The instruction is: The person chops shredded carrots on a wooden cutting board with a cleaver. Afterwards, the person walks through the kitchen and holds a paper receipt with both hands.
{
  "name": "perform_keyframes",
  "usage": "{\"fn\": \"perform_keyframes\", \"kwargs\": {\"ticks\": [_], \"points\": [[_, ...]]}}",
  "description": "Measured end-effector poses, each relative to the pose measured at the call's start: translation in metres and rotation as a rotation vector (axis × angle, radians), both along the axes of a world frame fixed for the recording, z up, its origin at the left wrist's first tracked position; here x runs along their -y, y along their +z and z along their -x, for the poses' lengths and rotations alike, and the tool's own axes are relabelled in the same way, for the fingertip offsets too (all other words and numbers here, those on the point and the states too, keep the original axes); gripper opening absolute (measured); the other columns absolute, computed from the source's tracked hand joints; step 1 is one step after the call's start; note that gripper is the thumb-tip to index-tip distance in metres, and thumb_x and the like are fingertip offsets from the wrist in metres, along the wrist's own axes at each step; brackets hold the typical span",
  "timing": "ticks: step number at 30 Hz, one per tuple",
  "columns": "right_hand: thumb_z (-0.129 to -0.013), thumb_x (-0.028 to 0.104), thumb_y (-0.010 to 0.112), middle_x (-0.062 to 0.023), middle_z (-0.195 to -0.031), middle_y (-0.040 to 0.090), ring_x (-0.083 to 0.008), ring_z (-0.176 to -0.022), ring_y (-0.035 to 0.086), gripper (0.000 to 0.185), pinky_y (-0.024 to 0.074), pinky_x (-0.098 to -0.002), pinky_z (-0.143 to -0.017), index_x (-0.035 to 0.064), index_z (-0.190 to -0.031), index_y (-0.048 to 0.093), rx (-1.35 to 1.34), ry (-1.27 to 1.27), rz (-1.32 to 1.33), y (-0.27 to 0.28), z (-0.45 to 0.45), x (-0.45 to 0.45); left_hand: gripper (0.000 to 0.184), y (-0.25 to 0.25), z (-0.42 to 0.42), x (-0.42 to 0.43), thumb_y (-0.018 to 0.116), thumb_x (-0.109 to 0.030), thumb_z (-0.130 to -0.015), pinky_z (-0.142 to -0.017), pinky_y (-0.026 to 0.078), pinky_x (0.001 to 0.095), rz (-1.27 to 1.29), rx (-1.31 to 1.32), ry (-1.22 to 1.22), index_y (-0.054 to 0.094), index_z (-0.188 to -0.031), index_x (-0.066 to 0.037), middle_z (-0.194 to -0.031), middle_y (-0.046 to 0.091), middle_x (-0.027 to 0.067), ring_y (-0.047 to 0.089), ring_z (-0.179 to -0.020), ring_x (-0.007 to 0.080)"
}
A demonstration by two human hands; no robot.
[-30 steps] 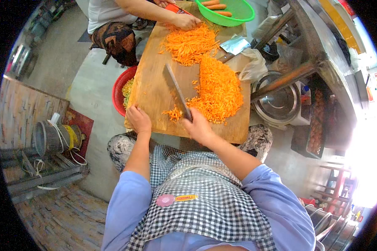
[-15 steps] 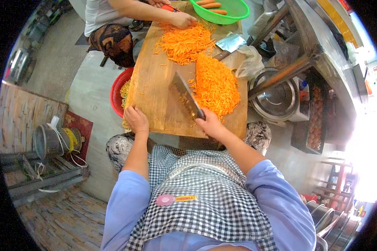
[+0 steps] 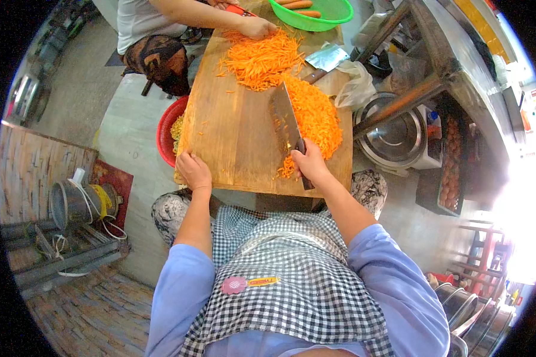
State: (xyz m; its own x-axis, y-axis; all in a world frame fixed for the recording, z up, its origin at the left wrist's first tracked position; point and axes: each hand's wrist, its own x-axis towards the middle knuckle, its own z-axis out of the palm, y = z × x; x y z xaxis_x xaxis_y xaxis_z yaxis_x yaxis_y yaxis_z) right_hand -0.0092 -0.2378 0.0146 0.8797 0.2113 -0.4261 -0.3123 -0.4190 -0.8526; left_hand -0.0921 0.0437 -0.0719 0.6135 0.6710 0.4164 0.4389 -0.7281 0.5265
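My right hand (image 3: 311, 162) is closed around the dark handle of a cleaver (image 3: 289, 113). Its blade stands on edge along the left side of a mound of finely chopped carrot (image 3: 317, 116), with bits stuck to the metal. My left hand (image 3: 194, 171) grips the near left edge of the wooden chopping board (image 3: 226, 131); its fingertips are partly hidden. Farther up the board lies a heap of shredded carrot (image 3: 262, 59), and another person's hand (image 3: 258, 28) touches it. That person's other hand is beside a red-handled tool (image 3: 239, 11).
A second cleaver (image 3: 327, 58) lies at the board's right edge by a plastic bag (image 3: 356, 83). Whole carrots sit in a green basket (image 3: 333, 24) at the far end. A red basket (image 3: 165, 128) stands left of the board. Metal table legs (image 3: 399, 110) rise on the right.
My right hand has shifted right and slightly up with the cleaver, whose blade has swung more upright, against the chopped carrot. My left hand stays at the board's edge.
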Motion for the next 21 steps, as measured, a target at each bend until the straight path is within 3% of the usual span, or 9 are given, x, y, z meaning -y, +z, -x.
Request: {"fn": "perform_keyframes", "kwargs": {"ticks": [10, 13, 17, 21], "points": [[-0.082, 0.009, 0.057, -0.0055, -0.064, 0.051, -0.0167, -0.048, 0.052, 0.015, 0.0450, -0.0322, -0.043, 0.0026, -0.093, 0.048, 0.051, -0.038, 0.018, -0.006, -0.006, -0.005, 0.020, 0.001, 0.000, 0.000, 0.050, -0.008, -0.082, -0.087, 0.038, 0.0448, 0.014, -0.034, 0.009, 0.052, -0.101, -0.001, -0.097, 0.053, 0.0188, 0.048, -0.097, 0.0362], [-0.082, 0.009, 0.056, -0.0056, -0.064, 0.050, -0.0166, -0.046, 0.051, 0.014, 0.0458, -0.0325, -0.043, 0.0029, -0.092, 0.049, -0.055, -0.044, -0.051, 0.012, -0.001, -0.008, 0.021, -0.002, 0.000, -0.001, 0.050, -0.010, -0.083, -0.087, 0.037, 0.0445, 0.026, -0.055, 0.015, 0.052, -0.101, -0.001, -0.097, 0.053, 0.0187, 0.049, -0.098, 0.0360], [-0.083, 0.010, 0.055, -0.0060, -0.065, 0.050, -0.0147, -0.047, 0.050, 0.016, 0.0413, -0.0302, -0.040, 0.0016, -0.094, 0.049, 0.033, 0.061, -0.183, -0.005, 0.017, 0.005, 0.023, -0.002, 0.002, -0.001, 0.051, -0.014, -0.083, -0.087, 0.037, 0.0446, -0.005, -0.012, -0.015, 0.052, -0.102, -0.001, -0.097, 0.054, 0.0187, 0.049, -0.097, 0.0358], [-0.083, 0.010, 0.056, -0.0046, -0.062, 0.049, -0.0132, -0.048, 0.050, 0.016, 0.0395, -0.0290, -0.039, 0.0012, -0.094, 0.048, -0.181, 0.137, -0.271, 0.023, 0.044, 0.013, 0.020, -0.002, 0.002, -0.007, 0.054, -0.016, -0.082, -0.082, 0.040, 0.0449, 0.031, -0.041, -0.052, 0.055, -0.093, 0.000, -0.093, 0.055, 0.0186, 0.050, -0.091, 0.0359]]}}
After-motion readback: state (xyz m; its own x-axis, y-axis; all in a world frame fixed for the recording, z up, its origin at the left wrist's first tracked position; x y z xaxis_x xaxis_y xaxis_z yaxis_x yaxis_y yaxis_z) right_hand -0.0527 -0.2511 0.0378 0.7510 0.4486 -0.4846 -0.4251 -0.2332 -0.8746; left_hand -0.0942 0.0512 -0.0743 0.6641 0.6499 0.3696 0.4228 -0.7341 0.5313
